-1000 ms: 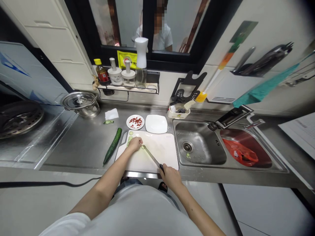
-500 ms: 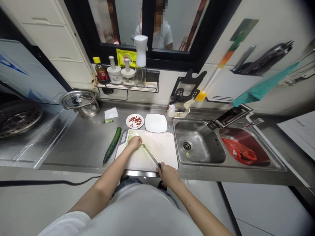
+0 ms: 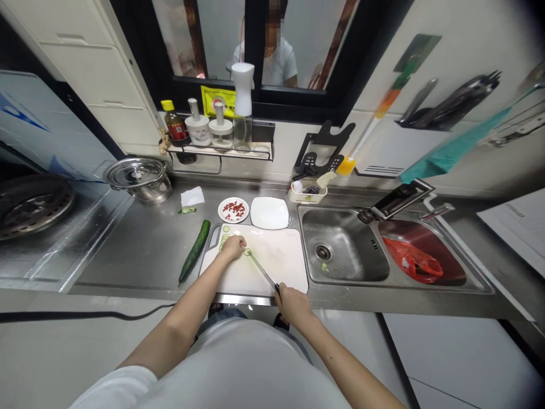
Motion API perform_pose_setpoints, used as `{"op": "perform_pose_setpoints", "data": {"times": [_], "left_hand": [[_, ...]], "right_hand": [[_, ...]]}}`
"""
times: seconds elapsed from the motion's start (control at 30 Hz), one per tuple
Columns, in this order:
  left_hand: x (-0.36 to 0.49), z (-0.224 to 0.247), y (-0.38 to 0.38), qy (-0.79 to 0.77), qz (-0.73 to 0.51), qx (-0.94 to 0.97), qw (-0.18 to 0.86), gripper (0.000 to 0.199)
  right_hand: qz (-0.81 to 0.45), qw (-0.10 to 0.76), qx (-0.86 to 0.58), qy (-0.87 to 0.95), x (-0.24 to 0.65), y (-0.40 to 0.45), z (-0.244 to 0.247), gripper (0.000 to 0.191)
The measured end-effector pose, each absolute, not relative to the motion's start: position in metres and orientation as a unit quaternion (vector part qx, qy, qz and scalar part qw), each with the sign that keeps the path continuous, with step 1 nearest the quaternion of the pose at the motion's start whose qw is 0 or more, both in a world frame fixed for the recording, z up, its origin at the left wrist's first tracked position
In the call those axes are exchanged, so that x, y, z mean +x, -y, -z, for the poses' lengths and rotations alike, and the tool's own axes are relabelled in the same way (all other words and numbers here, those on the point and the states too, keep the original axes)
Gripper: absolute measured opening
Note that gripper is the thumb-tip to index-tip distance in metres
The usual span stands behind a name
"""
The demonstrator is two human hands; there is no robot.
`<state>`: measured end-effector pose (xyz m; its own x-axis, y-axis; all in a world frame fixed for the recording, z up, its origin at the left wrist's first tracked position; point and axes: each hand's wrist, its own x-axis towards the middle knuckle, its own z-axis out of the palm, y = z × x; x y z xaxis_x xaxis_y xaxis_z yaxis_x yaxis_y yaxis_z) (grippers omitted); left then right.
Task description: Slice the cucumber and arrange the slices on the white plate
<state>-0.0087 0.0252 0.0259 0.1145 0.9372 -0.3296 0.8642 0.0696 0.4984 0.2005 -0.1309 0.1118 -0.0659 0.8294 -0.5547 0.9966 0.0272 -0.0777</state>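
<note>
My right hand [image 3: 293, 302] is wrapped round the black handle of a knife [image 3: 264, 272], whose blade points up and left over the white cutting board [image 3: 285, 255]. At the blade's tip lies a cucumber slice [image 3: 247, 251]. My left hand [image 3: 234, 247] is closed beside that slice, fingertips near it; what they pinch, if anything, is too small to make out. More pale green slices [image 3: 226, 229] lie along the board's left side, partly hidden by my left hand. A whole cucumber [image 3: 195, 251] rests on the steel counter left of the board.
Behind the board stand a plate of red pieces [image 3: 233, 210] and a white square plate [image 3: 269, 213]. The sink [image 3: 344, 244] is to the right, with a red bag [image 3: 413, 261] in its second basin. A lidded pot [image 3: 140, 179] stands back left. A person's reflection shows in the window.
</note>
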Motion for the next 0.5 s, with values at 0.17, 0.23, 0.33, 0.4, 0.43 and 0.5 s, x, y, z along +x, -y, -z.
{"op": "perform_pose_setpoints", "data": {"times": [0.17, 0.23, 0.33, 0.4, 0.43, 0.5], "left_hand": [[-0.008, -0.024, -0.025, -0.666, -0.061, 0.676, 0.309, 0.017], [-0.008, -0.024, -0.025, -0.666, -0.060, 0.676, 0.310, 0.017], [-0.008, -0.024, -0.025, -0.665, -0.061, 0.676, 0.311, 0.017], [-0.008, -0.024, -0.025, -0.665, -0.060, 0.676, 0.312, 0.017], [-0.008, -0.024, -0.025, -0.664, -0.060, 0.676, 0.312, 0.017], [-0.008, -0.024, -0.025, -0.664, -0.059, 0.676, 0.313, 0.017]], "right_hand": [[0.232, 0.181, 0.653, -0.698, 0.208, 0.138, -0.109, 0.033], [0.230, 0.179, 0.653, -0.699, 0.208, 0.138, -0.108, 0.033], [0.231, 0.190, 0.658, -0.691, 0.203, 0.134, -0.110, 0.032], [0.232, 0.194, 0.659, -0.688, 0.200, 0.131, -0.111, 0.032], [0.231, 0.192, 0.658, -0.690, 0.198, 0.129, -0.112, 0.032], [0.232, 0.189, 0.656, -0.693, 0.196, 0.126, -0.112, 0.032]]}}
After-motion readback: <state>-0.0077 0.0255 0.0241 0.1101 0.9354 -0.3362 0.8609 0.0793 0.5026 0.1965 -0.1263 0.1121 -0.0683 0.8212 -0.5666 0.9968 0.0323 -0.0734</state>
